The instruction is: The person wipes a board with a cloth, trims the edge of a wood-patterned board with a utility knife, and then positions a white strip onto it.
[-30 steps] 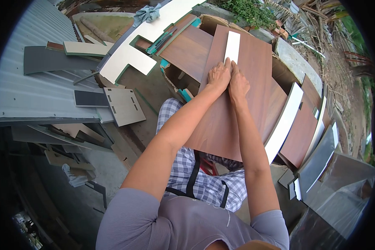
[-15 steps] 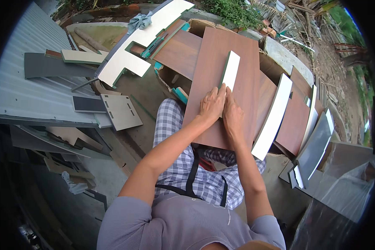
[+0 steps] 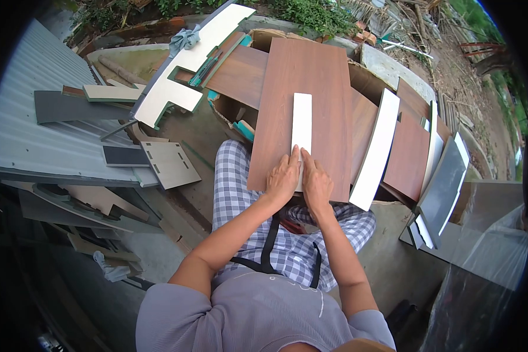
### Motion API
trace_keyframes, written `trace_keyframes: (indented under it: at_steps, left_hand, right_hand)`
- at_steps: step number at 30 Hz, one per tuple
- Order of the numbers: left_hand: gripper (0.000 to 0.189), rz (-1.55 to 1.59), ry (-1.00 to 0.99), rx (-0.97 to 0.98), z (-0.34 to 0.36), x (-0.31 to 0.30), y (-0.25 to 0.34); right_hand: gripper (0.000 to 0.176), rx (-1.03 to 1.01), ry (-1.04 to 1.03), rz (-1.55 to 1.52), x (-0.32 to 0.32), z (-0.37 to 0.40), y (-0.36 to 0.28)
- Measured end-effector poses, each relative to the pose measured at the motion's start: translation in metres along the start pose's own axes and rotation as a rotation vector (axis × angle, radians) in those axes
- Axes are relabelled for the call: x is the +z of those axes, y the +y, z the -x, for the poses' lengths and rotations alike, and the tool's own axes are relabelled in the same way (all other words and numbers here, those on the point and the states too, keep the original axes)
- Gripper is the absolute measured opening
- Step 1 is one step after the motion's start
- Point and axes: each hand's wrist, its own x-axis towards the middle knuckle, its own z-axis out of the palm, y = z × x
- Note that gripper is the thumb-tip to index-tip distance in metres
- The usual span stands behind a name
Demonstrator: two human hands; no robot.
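White strip (image 3: pixel 302 120) under the fingertips of our left hand (image 3: pixel 283 179) and right hand (image 3: pixel 317 183), both open, fairly flat.

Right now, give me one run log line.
left hand: on white strip | right hand: on strip | strip: on brown board
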Motion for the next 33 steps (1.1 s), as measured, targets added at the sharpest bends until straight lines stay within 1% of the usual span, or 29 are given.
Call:
trace_keyframes:
  at_steps: [4,8,15,20,21,22,24,28,31,33]
  left_hand:
    - [0.045,-0.012,0.065,0.005,-0.044,0.01,-0.012]
    - [0.044,-0.034,0.081,-0.026,-0.095,0.012,-0.016]
    - [0.041,-0.072,0.103,-0.032,-0.187,0.018,-0.024]
    - [0.04,-0.068,0.111,-0.051,-0.23,0.018,-0.025]
    - [0.038,-0.051,0.147,-0.066,-0.236,0.02,-0.025]
    - [0.036,-0.033,0.184,-0.082,-0.239,0.021,-0.026]
    - [0.036,-0.033,0.197,-0.079,-0.242,0.023,-0.028]
    - [0.034,-0.015,0.23,-0.033,-0.239,0.024,-0.032]
    - [0.032,-0.018,0.281,-0.014,-0.218,0.029,-0.033]
    - [0.031,-0.012,0.286,0.001,-0.185,0.03,-0.029]
  right_hand:
    - [0.037,0.004,0.044,0.019,0.014,-0.04,0.001]
    - [0.037,0.009,0.087,0.057,0.029,-0.088,0.008]
    - [0.035,0.061,0.044,0.069,0.041,-0.174,0.017]
    - [0.034,0.032,0.071,0.059,0.053,-0.216,0.027]
    - [0.034,0.029,0.085,0.061,0.053,-0.222,0.027]
    - [0.034,0.028,0.078,0.062,0.054,-0.226,0.027]
    - [0.034,0.075,0.067,0.074,0.054,-0.231,0.026]
    - [0.035,0.022,0.117,0.042,0.054,-0.227,0.03]
    - [0.034,0.004,0.087,0.038,0.043,-0.206,0.025]
    - [0.034,0.026,0.052,0.027,0.036,-0.173,0.02]
